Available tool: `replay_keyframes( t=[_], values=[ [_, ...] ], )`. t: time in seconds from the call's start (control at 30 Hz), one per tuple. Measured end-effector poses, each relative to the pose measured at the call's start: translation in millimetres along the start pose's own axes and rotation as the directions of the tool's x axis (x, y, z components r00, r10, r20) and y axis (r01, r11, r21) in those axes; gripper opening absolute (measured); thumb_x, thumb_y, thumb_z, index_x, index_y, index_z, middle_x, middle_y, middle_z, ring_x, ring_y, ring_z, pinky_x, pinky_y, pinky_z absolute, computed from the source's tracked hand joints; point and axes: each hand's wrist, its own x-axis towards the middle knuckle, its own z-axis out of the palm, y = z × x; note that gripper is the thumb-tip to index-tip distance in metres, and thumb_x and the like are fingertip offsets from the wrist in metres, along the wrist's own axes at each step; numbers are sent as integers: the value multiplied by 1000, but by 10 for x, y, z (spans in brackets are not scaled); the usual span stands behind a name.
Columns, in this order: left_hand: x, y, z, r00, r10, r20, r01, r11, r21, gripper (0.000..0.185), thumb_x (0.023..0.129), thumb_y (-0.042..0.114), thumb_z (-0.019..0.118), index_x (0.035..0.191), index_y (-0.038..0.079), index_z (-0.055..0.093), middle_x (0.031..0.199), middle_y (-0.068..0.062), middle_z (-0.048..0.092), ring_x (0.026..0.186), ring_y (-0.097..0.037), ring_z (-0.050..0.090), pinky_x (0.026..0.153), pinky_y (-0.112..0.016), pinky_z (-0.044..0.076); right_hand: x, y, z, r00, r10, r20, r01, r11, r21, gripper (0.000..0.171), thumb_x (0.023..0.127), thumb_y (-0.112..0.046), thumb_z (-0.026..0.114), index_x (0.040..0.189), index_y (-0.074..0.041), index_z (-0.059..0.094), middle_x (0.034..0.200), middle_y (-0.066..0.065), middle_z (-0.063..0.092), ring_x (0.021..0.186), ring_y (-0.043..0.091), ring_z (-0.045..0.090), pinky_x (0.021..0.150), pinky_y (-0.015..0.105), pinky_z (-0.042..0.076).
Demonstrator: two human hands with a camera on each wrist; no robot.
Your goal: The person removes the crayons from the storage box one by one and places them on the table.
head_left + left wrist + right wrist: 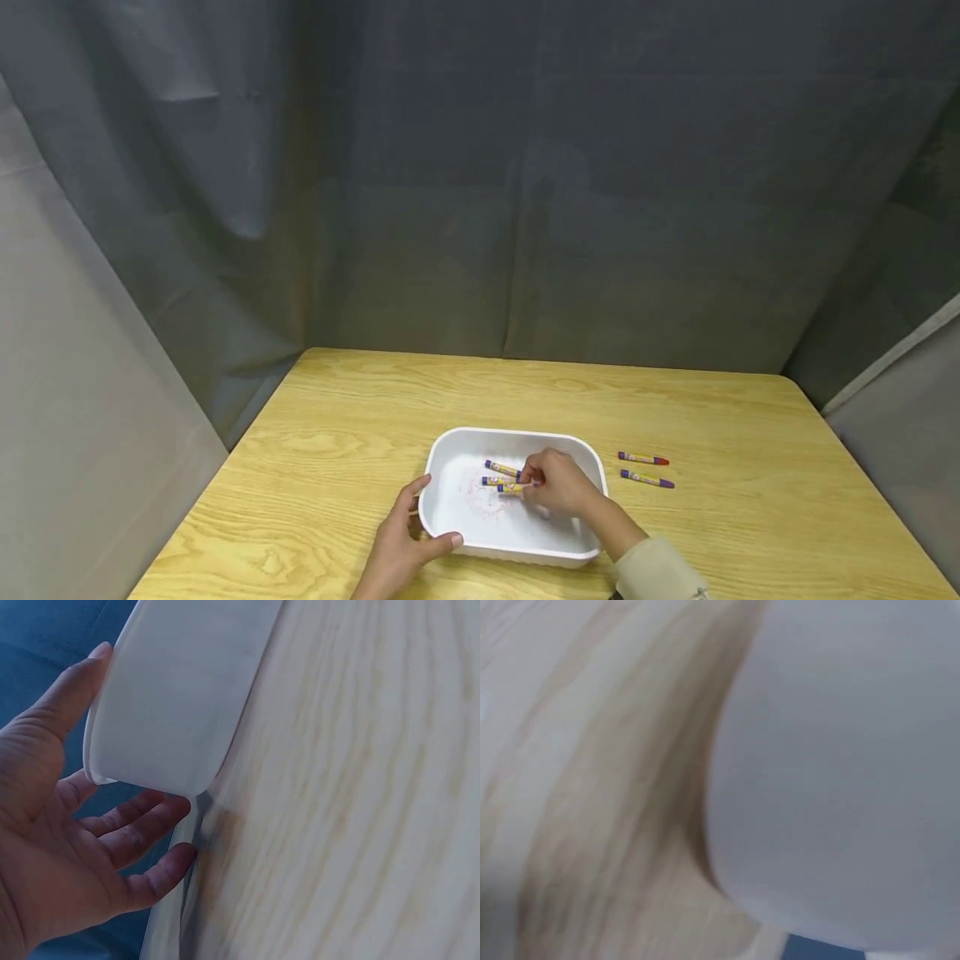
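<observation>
A white plastic tray (517, 552) stands on the table, its left end held by my left hand (397, 542). The thumb lies on the near rim and the fingers bend round the left end, as the left wrist view also shows on the tray wall (180, 697). Inside the tray, my right hand (562, 483) pinches a yellow-wrapped crayon (510, 488) low over the floor. Two more crayons lie beside it, one at the back (501, 468) and one in the middle (495, 481); their right ends are hidden. Only the blurred tray wall (840, 787) fills the right wrist view, without the hand.
To the right of the tray lie a red-tipped crayon (643, 458) and a purple-tipped crayon (647, 478) on the wood-grain table (360, 400). Faint reddish marks show on the tray floor. Dark grey curtains (525, 208) hang behind the table.
</observation>
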Motion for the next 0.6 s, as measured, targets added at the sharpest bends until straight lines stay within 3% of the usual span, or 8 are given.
replay_keyframes(
  t=[0.1, 0.23, 0.37, 0.6],
  values=[
    [-18, 69, -10, 1000, 15, -2, -15, 1000, -6, 92, 68, 23, 84, 142, 7, 31, 115, -21, 53, 91, -29, 59, 68, -31, 47, -17, -42, -72, 999, -42, 18, 42, 998, -35, 13, 67, -4, 71, 72, -13, 63, 65, -8, 47, 61, 4, 41, 57, 24, 38],
    [-8, 67, -9, 1000, 10, -2, -10, 1000, -5, 92, 69, 20, 83, 142, 5, 30, 114, -21, 53, 91, -30, 59, 68, -32, 47, -48, -111, -178, 997, -58, 50, 60, 998, -25, 13, 69, -4, 70, 74, -12, 63, 68, -5, 50, 62, 7, 44, 57, 23, 40],
    [3, 11, 5, 1000, 3, -6, -3, 1000, 7, 94, 68, 22, 84, 143, 7, 29, 115, -20, 54, 91, -27, 59, 70, -36, 46, -106, -142, -249, 997, -71, 28, 70, 997, 16, 14, 68, -2, 70, 73, -12, 62, 69, -2, 51, 63, 9, 46, 57, 23, 41],
    [-23, 26, 14, 1000, -5, -6, 5, 1000, 20, 95, 67, 28, 84, 142, 9, 31, 114, -19, 54, 90, -26, 59, 72, -36, 46, -231, -116, -326, 1000, 27, 0, -26, 992, 121, 18, 68, 1, 73, 76, -12, 61, 73, -5, 52, 67, 12, 48, 59, 24, 42]
  ],
)
